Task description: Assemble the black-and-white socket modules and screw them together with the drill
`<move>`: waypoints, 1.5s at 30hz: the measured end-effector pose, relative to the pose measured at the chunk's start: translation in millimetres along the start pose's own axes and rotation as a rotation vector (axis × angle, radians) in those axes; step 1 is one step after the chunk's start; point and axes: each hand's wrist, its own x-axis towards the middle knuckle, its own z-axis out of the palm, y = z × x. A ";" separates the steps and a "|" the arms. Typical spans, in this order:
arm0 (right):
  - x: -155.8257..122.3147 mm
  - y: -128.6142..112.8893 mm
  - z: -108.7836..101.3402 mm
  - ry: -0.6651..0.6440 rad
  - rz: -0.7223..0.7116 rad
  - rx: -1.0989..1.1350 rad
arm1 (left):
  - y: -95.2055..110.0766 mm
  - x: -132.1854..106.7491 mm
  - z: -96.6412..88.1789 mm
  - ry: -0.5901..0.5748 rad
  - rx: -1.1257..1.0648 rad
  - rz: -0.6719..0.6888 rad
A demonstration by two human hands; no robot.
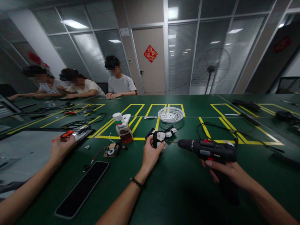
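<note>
Drill [206,149] work filled the middle of my view. I had my right hand [225,170] wrapped shut around the grip of the black tool, holding it level above the green table [178,187], its bit [172,142] pointing left. My left hand [151,153], with a dark bracelet [136,182] at the wrist, pinched a small white and black part [161,135] between thumb and fingers, just above the tabletop near the yellow floor-style markings. The tip of the bit sat at the part's right side; I could not tell whether it actually touched. A black cord [217,128] looped on the table behind the drill.

Left of the part stood a clear bottle [123,128] with brown liquid and a white cap, and near its base lay a small round component [112,151] with loose wires. A white fan grille [171,114] lay further back, well apart from my hands. A dark phone [83,189] lay face up near my left forearm. Further left, a co-worker's hand [61,148] was closed around an orange-handled screwdriver [67,134]. Three people sat at the far left end of the table.
</note>
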 end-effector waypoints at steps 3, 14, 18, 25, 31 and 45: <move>0.0 -1.8 1.0 -0.002 -0.003 0.014 | 1.0 -0.3 -0.1 -0.006 -0.037 -0.016; 0.7 -3.8 3.0 0.014 0.006 0.069 | -6.5 2.2 -0.1 -0.035 -0.067 -0.015; 0.2 -5.0 3.5 0.006 0.000 0.065 | -8.3 2.2 0.0 -0.037 -0.068 -0.008; 0.9 -1.9 1.0 0.001 0.001 0.030 | -6.4 1.3 -0.4 -0.035 -0.066 -0.026; 1.0 -0.9 1.3 0.004 -0.006 0.030 | -7.4 1.6 -0.7 -0.037 -0.052 -0.024; 0.5 -4.0 3.1 0.014 0.014 0.060 | -9.4 2.2 -0.4 -0.022 -0.049 -0.032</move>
